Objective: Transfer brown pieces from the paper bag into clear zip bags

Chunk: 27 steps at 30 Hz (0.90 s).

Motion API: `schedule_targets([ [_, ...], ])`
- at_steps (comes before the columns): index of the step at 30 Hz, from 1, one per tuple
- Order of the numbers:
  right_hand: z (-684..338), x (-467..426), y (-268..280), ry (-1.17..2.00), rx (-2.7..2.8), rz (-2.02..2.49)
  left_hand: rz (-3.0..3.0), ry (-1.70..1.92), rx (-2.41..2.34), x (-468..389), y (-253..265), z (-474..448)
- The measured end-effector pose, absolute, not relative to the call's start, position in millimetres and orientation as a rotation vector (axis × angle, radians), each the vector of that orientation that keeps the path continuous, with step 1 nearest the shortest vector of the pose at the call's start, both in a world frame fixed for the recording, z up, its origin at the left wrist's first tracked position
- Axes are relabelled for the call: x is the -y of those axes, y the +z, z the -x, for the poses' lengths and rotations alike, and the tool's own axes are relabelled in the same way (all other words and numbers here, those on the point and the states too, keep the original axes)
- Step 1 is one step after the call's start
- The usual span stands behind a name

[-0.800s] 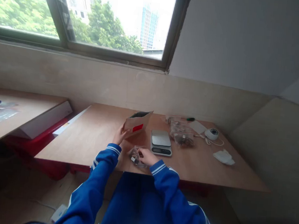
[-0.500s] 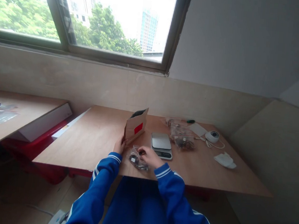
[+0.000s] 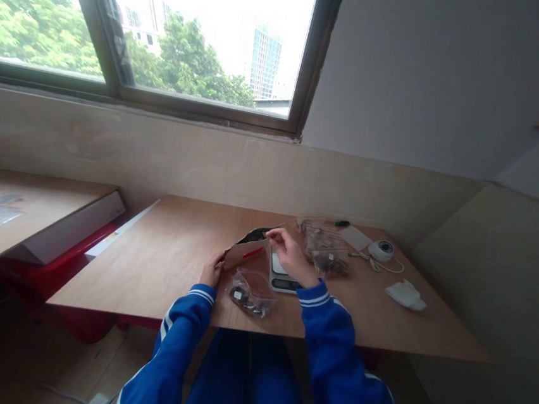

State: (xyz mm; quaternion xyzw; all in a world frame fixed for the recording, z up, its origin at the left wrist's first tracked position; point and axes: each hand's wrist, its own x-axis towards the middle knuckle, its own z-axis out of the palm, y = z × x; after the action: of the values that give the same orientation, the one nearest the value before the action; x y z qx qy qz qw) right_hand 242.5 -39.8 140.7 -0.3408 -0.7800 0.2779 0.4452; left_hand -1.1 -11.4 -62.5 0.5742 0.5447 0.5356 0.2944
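A brown paper bag (image 3: 236, 256) with a red label is tilted toward me, its dark inside showing at the open top. My left hand (image 3: 212, 267) is closed on the bag's left edge. At the right end of the rim, my right hand (image 3: 288, 252) pinches the bag's edge. In front of the bag lies a clear zip bag (image 3: 251, 294) with dark small parts and a white sticker, touched by neither hand. Behind my right hand and wrist, a kitchen scale (image 3: 281, 284) is partly hidden.
More clear bags of parts (image 3: 329, 252) lie right of the scale. Beyond them are a white dome camera (image 3: 381, 250) with its cable, a white card (image 3: 355, 237), a green-handled tool (image 3: 342, 223) and a crumpled white tissue (image 3: 405, 294). Another table (image 3: 60, 201) stands left.
My right hand has left the clear zip bag and moved up to the paper bag's rim. The paper bag has tipped toward me, showing more of its opening.
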Motion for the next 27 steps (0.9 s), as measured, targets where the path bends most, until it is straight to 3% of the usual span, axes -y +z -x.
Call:
schedule_targets([
  [16, -219.8, 32.9, 163.0, 0.135, 2.383, 0.974, -1.577, 1.423, -1.502, 16.1, -55.8, 1.7],
  [27, -216.7, 21.9, 145.5, 0.307, 2.115, 0.768, -1.607, 1.437, -1.491, 16.1, -57.3, 4.0],
])
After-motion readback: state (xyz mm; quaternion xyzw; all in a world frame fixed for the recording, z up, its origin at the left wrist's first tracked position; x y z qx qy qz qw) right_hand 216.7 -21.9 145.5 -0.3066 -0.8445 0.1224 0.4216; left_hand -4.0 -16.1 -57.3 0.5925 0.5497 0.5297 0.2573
